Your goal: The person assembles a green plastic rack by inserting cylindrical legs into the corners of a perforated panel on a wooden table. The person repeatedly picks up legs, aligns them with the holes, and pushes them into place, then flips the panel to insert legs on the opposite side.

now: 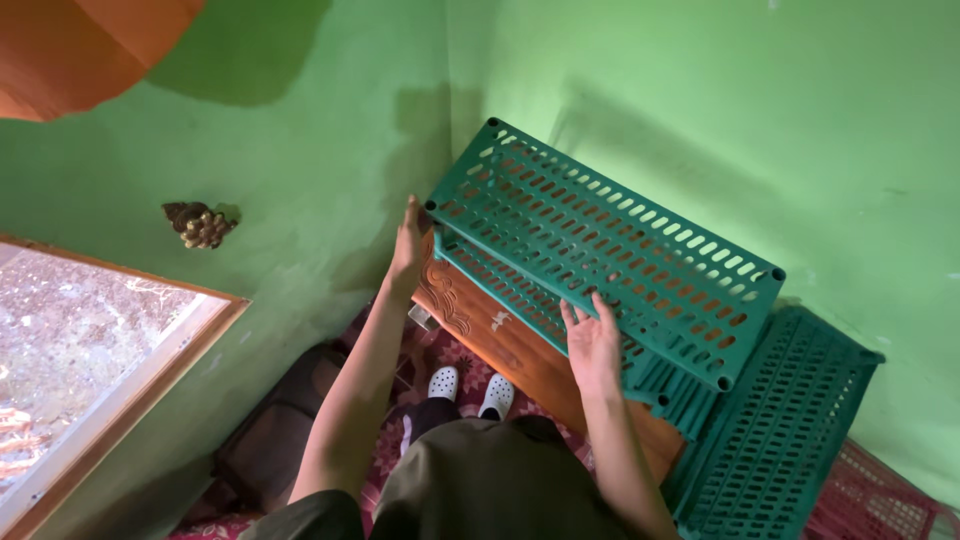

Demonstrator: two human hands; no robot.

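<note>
Head view: top green slotted plastic shelf panel [610, 240] held tilted over a stack of like panels [560, 300], the stack resting on a carved wooden cabinet [500, 340] in the corner of green walls [700, 100]. Another green slotted panel [775, 430] leaning upright beside the cabinet, touching its end; a red slotted panel [880, 500] just behind that, low at the right.

To do this step well, probably best: keep both ends level, line up the corner sockets over those of the panel beneath, lower slowly, keep fingertips out from between the two panels.

Left hand [408, 245]: fingers extended and pressed flat against the near left corner of the top panel, thumb side hidden, so grip around the edge not clear. Right hand [592, 342]: fingers spread, palm laid flat on the slotted face near the front edge, pressing rather than pinching.

Below: white clogs [470, 390] on a patterned red rug [440, 355], window frame [130, 390] at left, small grape-cluster ornament [200, 225] on the wall.
</note>
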